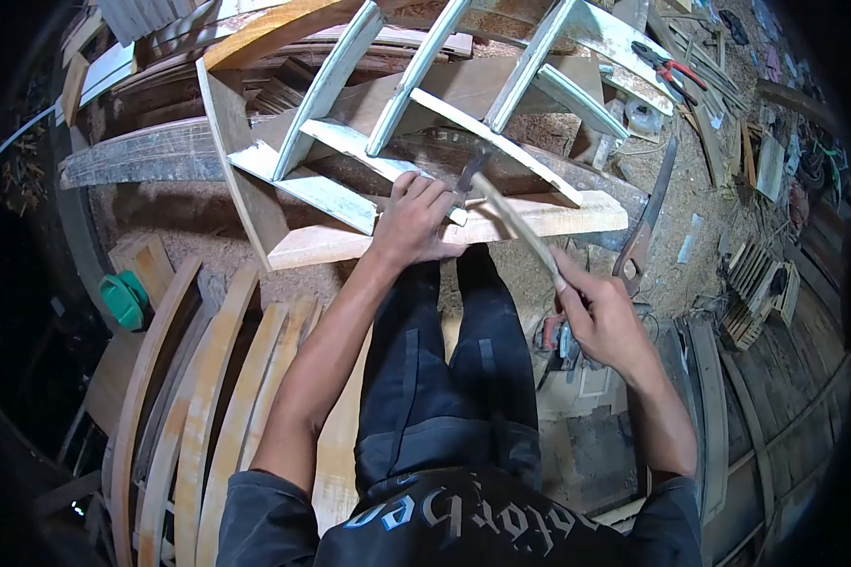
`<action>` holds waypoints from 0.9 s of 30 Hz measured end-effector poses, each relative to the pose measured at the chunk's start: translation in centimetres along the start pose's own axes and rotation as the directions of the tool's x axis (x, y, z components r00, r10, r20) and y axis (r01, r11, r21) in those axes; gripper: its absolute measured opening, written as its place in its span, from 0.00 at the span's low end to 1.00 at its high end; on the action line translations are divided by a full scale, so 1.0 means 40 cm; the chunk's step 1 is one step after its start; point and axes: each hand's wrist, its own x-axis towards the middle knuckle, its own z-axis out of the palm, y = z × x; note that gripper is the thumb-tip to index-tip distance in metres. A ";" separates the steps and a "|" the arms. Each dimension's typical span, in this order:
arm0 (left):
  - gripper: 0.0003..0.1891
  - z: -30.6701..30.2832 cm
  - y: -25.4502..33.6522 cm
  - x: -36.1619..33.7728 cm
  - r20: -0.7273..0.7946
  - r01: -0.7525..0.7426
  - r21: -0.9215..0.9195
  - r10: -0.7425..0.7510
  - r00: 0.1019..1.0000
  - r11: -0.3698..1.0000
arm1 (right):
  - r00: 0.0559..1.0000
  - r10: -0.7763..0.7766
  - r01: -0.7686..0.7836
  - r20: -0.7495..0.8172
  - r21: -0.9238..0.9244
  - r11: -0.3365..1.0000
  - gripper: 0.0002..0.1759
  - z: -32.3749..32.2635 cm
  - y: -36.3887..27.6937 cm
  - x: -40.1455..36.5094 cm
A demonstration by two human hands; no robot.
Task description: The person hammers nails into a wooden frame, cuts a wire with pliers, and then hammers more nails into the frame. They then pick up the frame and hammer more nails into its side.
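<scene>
My right hand [603, 317] is closed round the wooden handle of a hammer [518, 225]. The hammer's dark head hangs over the frame, close to my left hand, and looks slightly blurred. My left hand [413, 219] grips the near end of a white-painted wooden slat [357, 148], with its thumb low against the pale bottom plank [548, 219]. Several such slats cross at angles and form a lattice in the wooden frame [236, 170]. Whatever lies beneath my left palm is hidden.
A handsaw [645, 227] leans at the frame's right. Red-handled pliers [667, 71] lie on a board at the upper right. A power tool [560, 338] sits on the floor beside my legs. Curved planks [208, 406] stand at the left, near a green plastic object [123, 300].
</scene>
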 end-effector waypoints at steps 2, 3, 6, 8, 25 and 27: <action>0.36 -0.001 0.003 0.000 0.035 0.028 0.003 -0.028 0.999 1.000 | 0.995 0.033 -0.029 -0.092 0.050 0.998 0.25 0.000 -0.016 0.003; 0.36 0.001 0.003 0.000 0.033 0.031 0.002 -0.031 0.999 1.000 | 0.982 0.066 -0.048 -0.176 0.103 0.994 0.26 0.000 -0.021 0.006; 0.35 0.001 0.003 0.000 -0.016 -0.001 0.002 0.001 1.000 1.000 | 0.987 0.029 -0.019 -0.155 0.065 0.998 0.26 0.000 -0.012 -0.007; 0.35 -0.001 0.004 0.003 -0.002 0.008 0.018 -0.008 1.000 1.000 | 0.995 -0.010 0.013 -0.098 0.033 0.999 0.25 0.000 -0.005 -0.015; 0.32 -0.003 0.005 0.010 0.001 -0.001 0.026 0.001 1.000 1.000 | 0.982 0.127 -0.101 -0.138 0.185 0.978 0.25 0.049 0.046 -0.047; 0.29 -0.005 0.010 0.006 0.001 0.016 0.039 -0.016 1.000 0.999 | 0.967 0.100 -0.043 -0.234 0.237 0.971 0.25 0.060 0.050 -0.042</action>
